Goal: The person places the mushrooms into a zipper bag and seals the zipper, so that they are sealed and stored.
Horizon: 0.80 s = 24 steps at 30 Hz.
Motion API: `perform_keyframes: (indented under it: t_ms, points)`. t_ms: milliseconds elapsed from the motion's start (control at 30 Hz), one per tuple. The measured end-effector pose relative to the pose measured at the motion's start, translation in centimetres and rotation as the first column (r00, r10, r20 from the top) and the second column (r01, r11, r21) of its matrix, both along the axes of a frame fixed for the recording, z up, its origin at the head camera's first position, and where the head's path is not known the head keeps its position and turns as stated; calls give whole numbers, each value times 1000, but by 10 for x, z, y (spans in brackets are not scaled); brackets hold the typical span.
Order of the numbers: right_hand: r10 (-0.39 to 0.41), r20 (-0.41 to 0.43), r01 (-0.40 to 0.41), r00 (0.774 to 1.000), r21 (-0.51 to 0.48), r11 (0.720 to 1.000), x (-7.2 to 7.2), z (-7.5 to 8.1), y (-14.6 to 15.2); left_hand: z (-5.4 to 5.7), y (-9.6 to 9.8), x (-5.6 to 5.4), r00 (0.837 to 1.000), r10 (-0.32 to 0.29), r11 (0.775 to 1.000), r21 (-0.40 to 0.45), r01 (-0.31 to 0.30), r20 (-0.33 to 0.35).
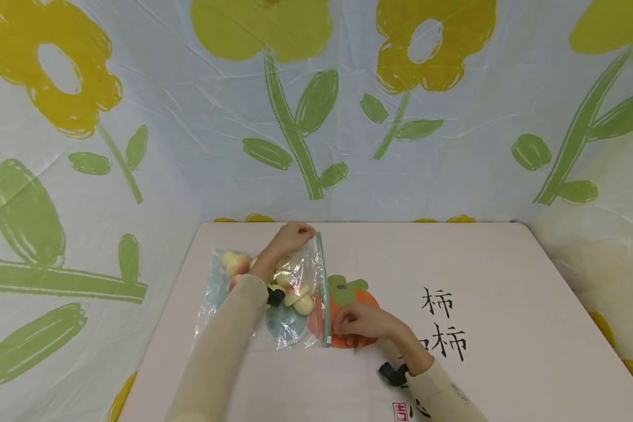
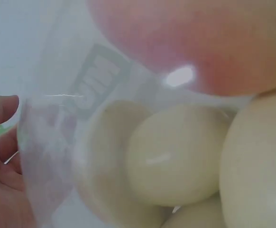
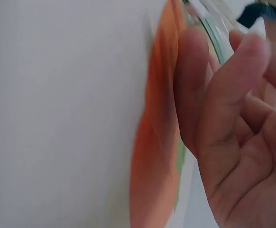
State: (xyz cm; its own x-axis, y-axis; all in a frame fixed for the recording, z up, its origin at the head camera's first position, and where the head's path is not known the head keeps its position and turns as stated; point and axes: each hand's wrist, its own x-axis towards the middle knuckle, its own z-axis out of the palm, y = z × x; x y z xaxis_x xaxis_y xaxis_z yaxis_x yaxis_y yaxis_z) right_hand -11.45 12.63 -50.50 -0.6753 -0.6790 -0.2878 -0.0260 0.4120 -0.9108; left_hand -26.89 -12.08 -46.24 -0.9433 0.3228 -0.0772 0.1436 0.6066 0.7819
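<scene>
A clear zip bag (image 1: pixel 290 337) with a green closure strip (image 1: pixel 324 287) lies on the table. Inside are several rounded cream pieces (image 1: pixel 303 305), some blushed pink-red (image 1: pixel 237 266); their kind is unclear. My left hand (image 1: pixel 291 237) reaches across the bag and pinches the strip's far end between thumb and finger. In the left wrist view, the cream pieces (image 2: pixel 176 156) fill most of the picture, with the left hand (image 2: pixel 5 175) partly cut off. Close to the strip's near end, my right hand (image 1: pixel 366 321) hovers with loosely bent fingers; the right wrist view shows nothing in them (image 3: pixel 233 104).
The pale pink table (image 1: pixel 496 258) bears a printed orange persimmon (image 1: pixel 369 302) beside the strip and black lettering (image 1: pixel 443 322) on the right. A flower-patterned cloth (image 1: pixel 427 170) hangs at the back and on both sides. Small dark devices (image 1: pixel 392 374) sit at the wrists.
</scene>
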Motion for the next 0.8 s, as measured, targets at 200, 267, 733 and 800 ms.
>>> perform_keyframes:
  t_ms: [200, 267, 733, 800]
  points:
    - [-129, -144, 124, 981, -49, 991, -6, 4, 14, 5, -8, 10, 995, 7, 998, -64, -14, -100]
    - [-173, -176, 161, 969, -77, 984, -7, 6, 18, 7, -12, 16, 993, 22, 998, -49, -28, -115]
    - [-427, -251, 382, 869, -209, 900, 5, 13, 49, 4, -43, 107, 962, 207, 957, 241, -161, -180]
    - [-449, -261, 402, 855, -217, 890, 7, 14, 54, 0, -47, 119, 949, 236, 949, 260, -178, -210]
